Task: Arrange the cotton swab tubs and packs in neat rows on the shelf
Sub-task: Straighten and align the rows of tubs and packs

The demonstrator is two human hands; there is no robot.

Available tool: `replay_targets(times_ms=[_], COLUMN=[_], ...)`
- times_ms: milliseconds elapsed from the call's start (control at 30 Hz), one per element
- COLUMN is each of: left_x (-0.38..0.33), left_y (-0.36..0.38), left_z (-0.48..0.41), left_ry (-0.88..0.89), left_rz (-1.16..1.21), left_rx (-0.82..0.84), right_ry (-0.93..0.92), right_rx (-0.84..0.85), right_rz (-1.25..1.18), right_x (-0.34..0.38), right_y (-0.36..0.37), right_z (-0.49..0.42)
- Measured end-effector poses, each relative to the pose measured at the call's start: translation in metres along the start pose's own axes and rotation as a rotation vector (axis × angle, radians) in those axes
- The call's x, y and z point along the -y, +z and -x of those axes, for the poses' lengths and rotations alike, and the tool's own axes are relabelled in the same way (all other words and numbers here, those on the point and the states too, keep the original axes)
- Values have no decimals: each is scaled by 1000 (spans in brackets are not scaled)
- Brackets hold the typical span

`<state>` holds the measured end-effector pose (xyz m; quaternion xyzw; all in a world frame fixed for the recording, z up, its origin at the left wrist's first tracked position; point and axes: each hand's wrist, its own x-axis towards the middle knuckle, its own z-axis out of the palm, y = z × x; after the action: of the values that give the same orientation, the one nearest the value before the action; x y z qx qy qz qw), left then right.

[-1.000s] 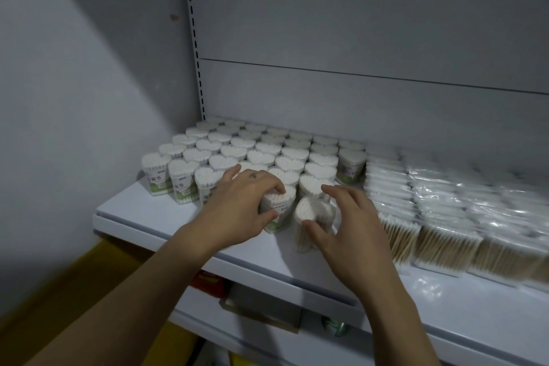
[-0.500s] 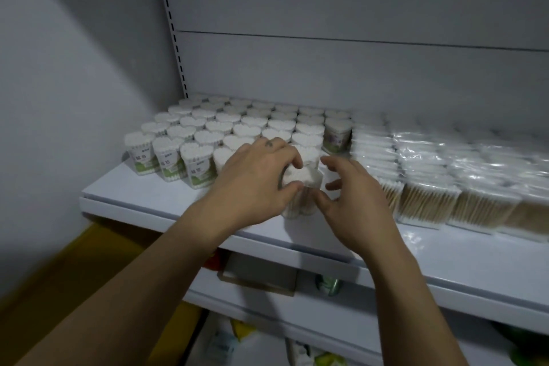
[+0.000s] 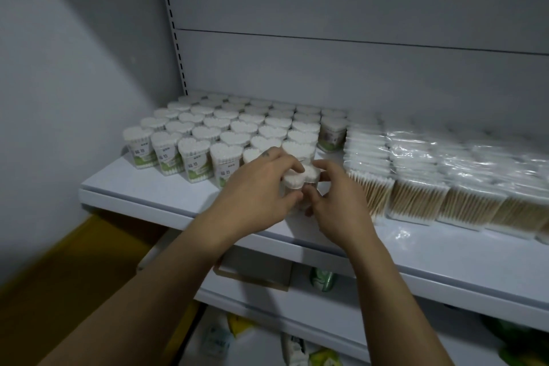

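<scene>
White tub (image 3: 301,178) clamped by left hand (image 3: 258,187) and right hand (image 3: 337,205) fingers; a careless shove could topple the front row (image 3: 193,157)!

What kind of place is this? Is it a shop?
Probably a shop or its stockroom. Many identical cotton swab tubs and bagged packs stand in rows on a white shelf beside a slotted upright, with more goods underneath.
</scene>
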<state>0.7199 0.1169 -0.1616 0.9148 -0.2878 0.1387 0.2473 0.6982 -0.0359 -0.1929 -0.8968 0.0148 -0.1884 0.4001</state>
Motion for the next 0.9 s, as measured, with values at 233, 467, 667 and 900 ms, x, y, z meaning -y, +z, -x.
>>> replay_targets(times_ms=[233,467,667,900], left_x=[0,-4,-15,-3], left_y=[-30,-43,-38,-25], left_z=[-7,-16,-12,-10], left_ry=[-334,-421,-316,-79], left_rz=[997,1151,1040,-51], left_rx=[-67,-42,69,-288], right_ry=[105,195,169,165], right_rx=[5,72,83,96], right_rz=[-396,-837,-916,-936], right_x=[11,36,43,38], right_y=[-20,-42,-37,-52], right_z=[-12,-24,-23,-24])
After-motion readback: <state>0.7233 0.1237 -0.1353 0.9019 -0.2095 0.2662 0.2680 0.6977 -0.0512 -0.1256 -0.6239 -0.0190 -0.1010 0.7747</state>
